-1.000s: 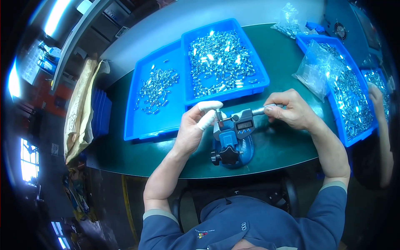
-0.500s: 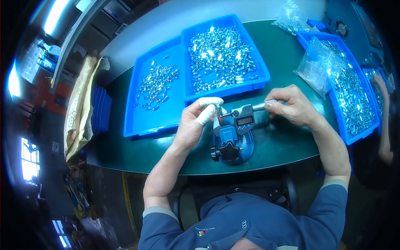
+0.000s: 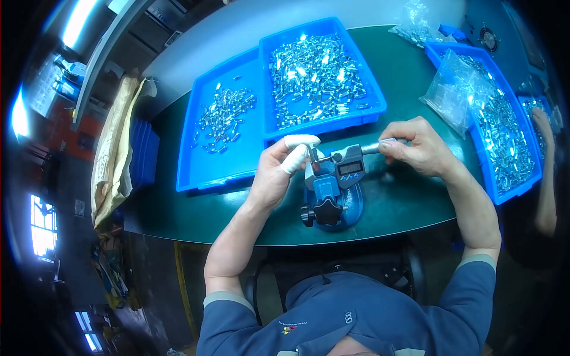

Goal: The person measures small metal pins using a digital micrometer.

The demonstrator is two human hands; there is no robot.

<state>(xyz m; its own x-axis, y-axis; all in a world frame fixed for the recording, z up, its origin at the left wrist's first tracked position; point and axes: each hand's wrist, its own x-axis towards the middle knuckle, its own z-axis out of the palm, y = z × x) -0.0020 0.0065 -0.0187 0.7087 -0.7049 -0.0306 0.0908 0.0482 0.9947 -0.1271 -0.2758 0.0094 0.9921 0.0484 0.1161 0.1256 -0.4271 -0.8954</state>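
A digital micrometer is clamped in a blue stand at the table's near edge. My right hand pinches the micrometer's thimble between thumb and fingers. White covers wrap the thumb and a finger of my left hand, which is closed on a small metal cylinder at the micrometer's measuring gap. Whether both measuring faces touch the cylinder I cannot tell. Beyond my left hand lies a blue tray with a loose pile of metal cylinders.
A fuller blue tray of metal cylinders overlaps it. Another long blue bin stands right, with a clear plastic bag over its edge. A co-worker's arm reaches in at far right. Brown paper and stacked blue trays stand left.
Both hands stay at the micrometer, with only slight shifts in the fingers of my right hand on the thimble. The whole view has moved very slightly.
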